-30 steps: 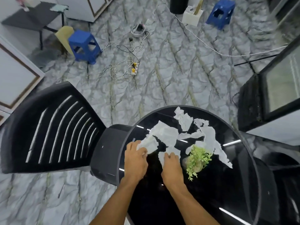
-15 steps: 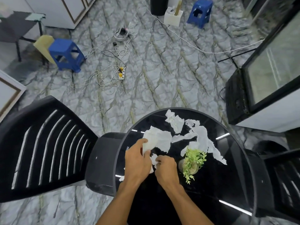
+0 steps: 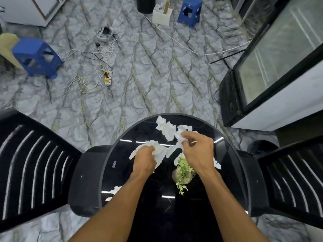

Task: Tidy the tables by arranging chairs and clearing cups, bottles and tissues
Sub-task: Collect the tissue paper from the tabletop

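Grey veined marble floor [image 3: 157, 81]. One blue stool [image 3: 37, 57] at left, a second stool [image 3: 189, 12] far back beside a white box [image 3: 161, 17]. Tangled cables [image 3: 82, 84] and a power strip [image 3: 108, 79] lie between. Glass-door fridge [image 3: 279, 55] at right, white cabinet [image 3: 31, 9] top left.

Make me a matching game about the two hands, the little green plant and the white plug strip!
Things:
1. left hand
2. right hand
3. small green potted plant
4. white plastic power strip

Places:
A. lying on the grey marble floor, among cables
B. standing on the round glossy black table
C. pinching torn white tissue near the table's far rim
D. gripping a crumpled white tissue bunch

Pairs: 1-D, 2-C, 3-B, 4-A.
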`<control>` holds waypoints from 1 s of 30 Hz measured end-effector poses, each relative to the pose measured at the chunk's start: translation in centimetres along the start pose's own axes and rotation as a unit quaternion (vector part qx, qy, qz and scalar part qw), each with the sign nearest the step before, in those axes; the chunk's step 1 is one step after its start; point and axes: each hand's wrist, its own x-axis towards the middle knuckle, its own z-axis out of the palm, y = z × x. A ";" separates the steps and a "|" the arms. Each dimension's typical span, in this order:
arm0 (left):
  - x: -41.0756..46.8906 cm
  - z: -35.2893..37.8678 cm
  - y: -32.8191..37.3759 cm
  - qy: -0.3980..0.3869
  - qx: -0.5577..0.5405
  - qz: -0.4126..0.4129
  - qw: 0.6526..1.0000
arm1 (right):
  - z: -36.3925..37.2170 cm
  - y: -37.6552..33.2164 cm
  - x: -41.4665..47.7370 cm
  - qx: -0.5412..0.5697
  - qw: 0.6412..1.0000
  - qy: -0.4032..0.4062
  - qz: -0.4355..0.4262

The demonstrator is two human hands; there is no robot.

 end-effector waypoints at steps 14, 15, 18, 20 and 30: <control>6.7 -0.9 8.5 0.069 -0.021 0.118 0.990 | 0.6 8.8 8.1 -0.194 0.964 -0.181 -0.004; 7.5 -0.2 8.4 0.057 -0.004 0.118 0.991 | 0.8 9.4 8.6 -0.216 0.953 -0.211 -0.010; 8.8 1.9 7.7 0.004 0.094 0.086 0.992 | 1.4 10.7 9.2 -0.256 0.927 -0.273 0.002; 9.0 2.8 7.2 -0.020 0.123 0.086 0.989 | 1.8 11.4 9.0 -0.265 0.927 -0.266 0.007; 7.8 1.7 7.8 0.071 -0.060 0.046 0.995 | 1.3 10.6 8.8 -0.131 0.975 -0.169 0.065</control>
